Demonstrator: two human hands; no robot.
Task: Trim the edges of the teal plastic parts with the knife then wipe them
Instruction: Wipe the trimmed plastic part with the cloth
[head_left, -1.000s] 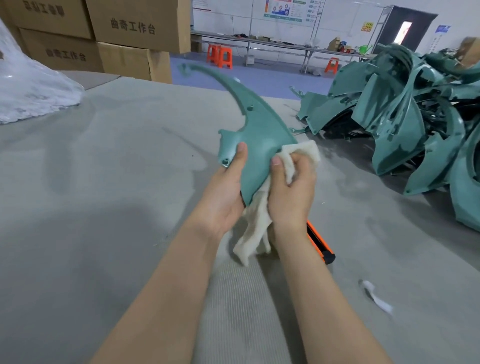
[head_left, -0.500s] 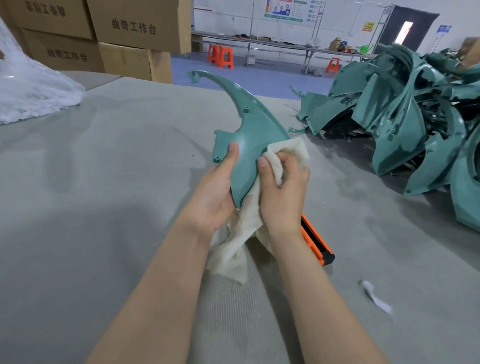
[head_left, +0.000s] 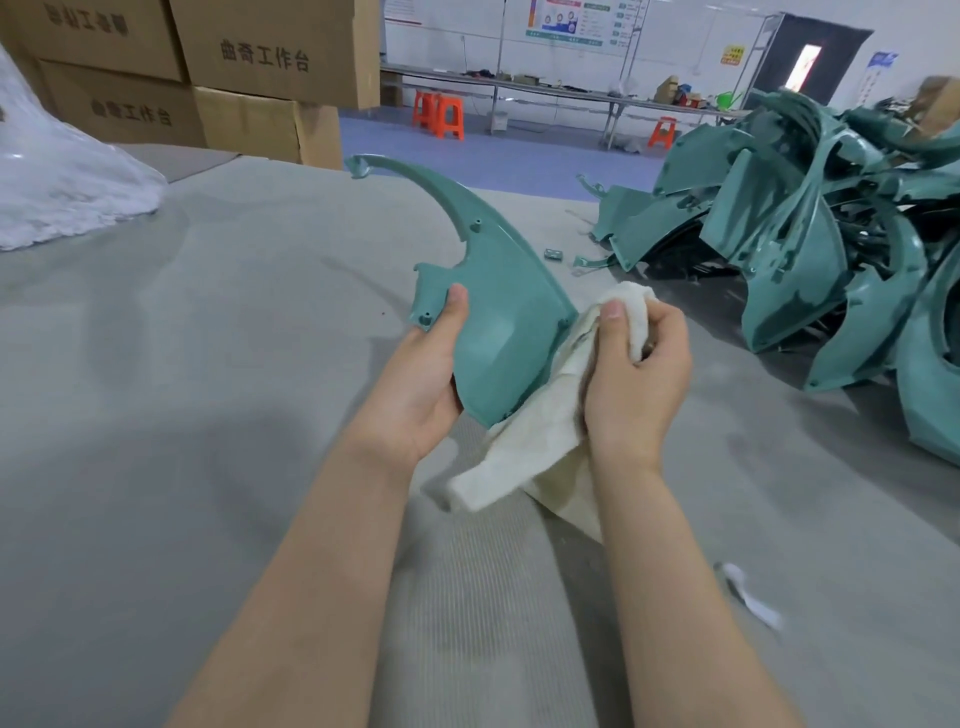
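Reaching forward from the near edge, two bare forearms meet over the grey worktop (head_left: 208, 415). The left hand (head_left: 421, 374) grips the lower left edge of a teal plastic part (head_left: 498, 322), with the thumb lying up its front face and the fingers hidden behind. The part is held off the worktop, its broad end low and its thin curved tip pointing up and away to the left. The right hand (head_left: 634, 384) is curled round a bunched cream cloth (head_left: 530, 452), with the thumb pressing on top. The bunch sits against the part's right edge. The rest of the cloth hangs down behind the part's lower corner, between the wrists.

A white scrap (head_left: 748, 597) lies on the worktop to the right of the right forearm. Farther back on the right is a pile of teal parts (head_left: 831, 249), with a small teal offcut (head_left: 554, 254) just beside it. At far left is a white plastic heap (head_left: 62, 192), with stacked cardboard boxes (head_left: 270, 57) behind it. Beyond them, orange stools (head_left: 441, 117) stand on a blue floor by a far worktop (head_left: 545, 91).
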